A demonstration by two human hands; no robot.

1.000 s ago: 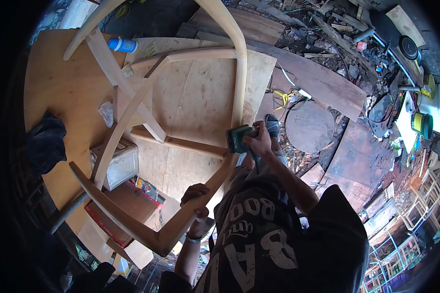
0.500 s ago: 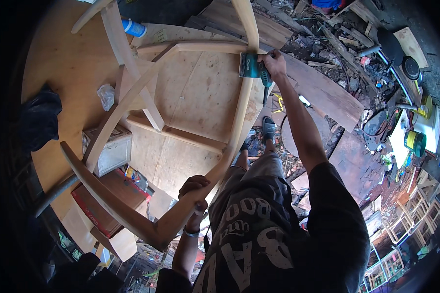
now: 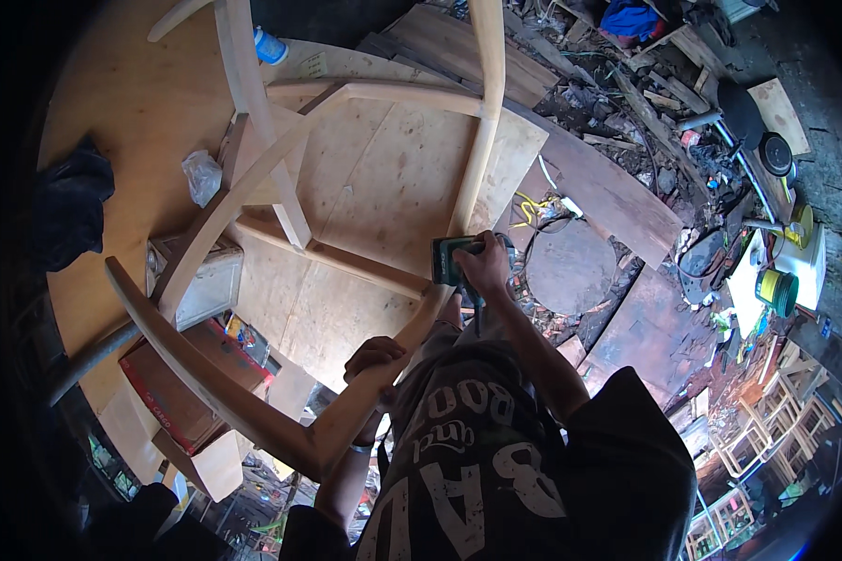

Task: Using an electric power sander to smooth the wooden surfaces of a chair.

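Fingers of my left hand (image 3: 372, 355) curl round the curved back rail (image 3: 253, 411) of the bare wooden chair frame (image 3: 346, 215), steadying it close against my body. Just beyond, my right hand (image 3: 485, 265) is clamped over a small green sander (image 3: 451, 259), pressing it onto the lower end of the long chair leg (image 3: 477, 140) where that leg meets the rail. I judge the step to be smoothing this leg, with the tool low on it; the next move calls for a firm hold on the rail while the sander runs along the leg with even pressure. The frame lies tipped over on a round plywood table (image 3: 112, 122). Farther out I see a dark cloth (image 3: 70, 206), a crumpled plastic bag (image 3: 201, 176), and scrap timber (image 3: 617, 103) strewn on the ground.
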